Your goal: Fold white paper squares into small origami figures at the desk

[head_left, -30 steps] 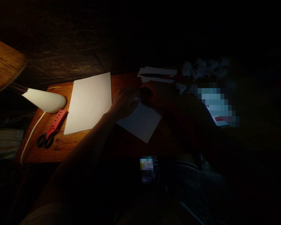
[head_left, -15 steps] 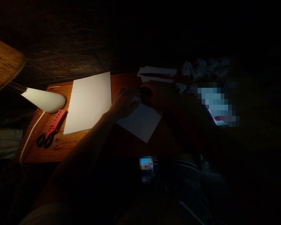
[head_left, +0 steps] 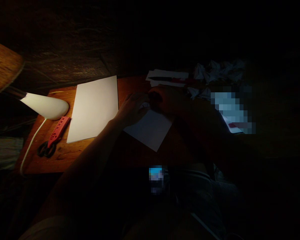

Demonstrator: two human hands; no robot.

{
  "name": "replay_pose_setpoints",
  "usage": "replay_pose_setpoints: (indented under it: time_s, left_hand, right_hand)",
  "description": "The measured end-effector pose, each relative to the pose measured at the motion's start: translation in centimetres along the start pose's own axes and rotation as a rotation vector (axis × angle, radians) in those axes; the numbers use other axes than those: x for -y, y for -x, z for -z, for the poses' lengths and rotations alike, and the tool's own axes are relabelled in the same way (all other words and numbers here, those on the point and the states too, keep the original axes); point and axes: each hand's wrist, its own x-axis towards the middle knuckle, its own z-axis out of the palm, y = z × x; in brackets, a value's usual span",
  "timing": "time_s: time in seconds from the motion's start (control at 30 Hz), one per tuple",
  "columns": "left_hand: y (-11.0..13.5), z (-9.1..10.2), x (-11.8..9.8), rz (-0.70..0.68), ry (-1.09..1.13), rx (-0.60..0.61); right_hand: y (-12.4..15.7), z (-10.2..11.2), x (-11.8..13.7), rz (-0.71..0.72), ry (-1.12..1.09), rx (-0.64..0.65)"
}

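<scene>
A small white square of paper (head_left: 150, 130) lies on the wooden table (head_left: 65, 156), turned like a diamond. My left hand (head_left: 132, 108) and my right hand (head_left: 168, 100) meet over its far corner, fingers bent down onto the paper. The right hand is deep in shadow, so its grip is hard to make out. A larger white sheet (head_left: 93, 108) lies flat just left of my left hand.
A white lamp head (head_left: 46, 106) with its cord shines at the left. Scissors with a pink sheath (head_left: 53, 138) lie beside it. Crumpled white papers (head_left: 212, 75) and flat paper strips (head_left: 167, 78) sit at the far right, next to a lit screen (head_left: 231, 113).
Both hands stay at the small paper's far corner with only slight finger shifts. The view has drifted a little.
</scene>
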Motion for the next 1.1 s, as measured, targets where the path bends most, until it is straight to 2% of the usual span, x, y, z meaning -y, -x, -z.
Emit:
replay_pose_setpoints:
  time_s: [1.1]
  left_hand:
    - [0.00,0.09,-0.12,0.016,-0.001,0.018]
  right_hand:
    - [0.22,0.49,0.40,-0.026,0.021,0.009]
